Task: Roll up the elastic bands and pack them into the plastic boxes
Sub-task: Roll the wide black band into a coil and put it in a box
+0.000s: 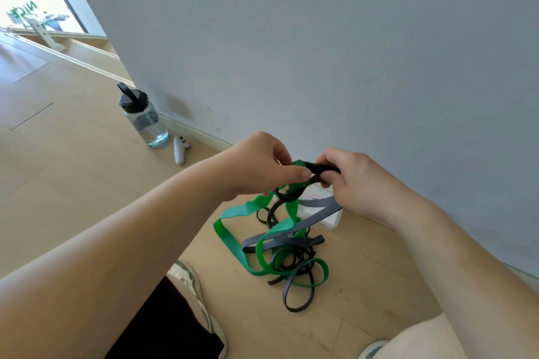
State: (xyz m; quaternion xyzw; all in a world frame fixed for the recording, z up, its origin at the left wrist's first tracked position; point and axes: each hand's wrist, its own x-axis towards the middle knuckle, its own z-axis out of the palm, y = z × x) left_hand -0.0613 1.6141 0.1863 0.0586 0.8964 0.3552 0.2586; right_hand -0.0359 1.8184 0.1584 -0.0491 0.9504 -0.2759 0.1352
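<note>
1. Hand state. The left hand pinches the green band between thumb and fingers, above and just left of the plastic box. The right hand, directly above the box, curls its fingers round a short section of the black band. The 2 grips sit close together, apparently so that 1 band can be worked free of the other where they cross.

2. Band position. The green, black and grey bands hang from the hands as 1 tangle and trail onto the floor in front of the box. The grey band crosses in front of the box and hides much of it. Holding the knot off the floor probably lets the loose loops drop apart under their own weight.

3. Box. It sits against the wall. Its contents cannot be made out. No band appears rolled or packed yet.

4. Other items. A water bottle and a controller sit well left of the box, along the same wall.
</note>
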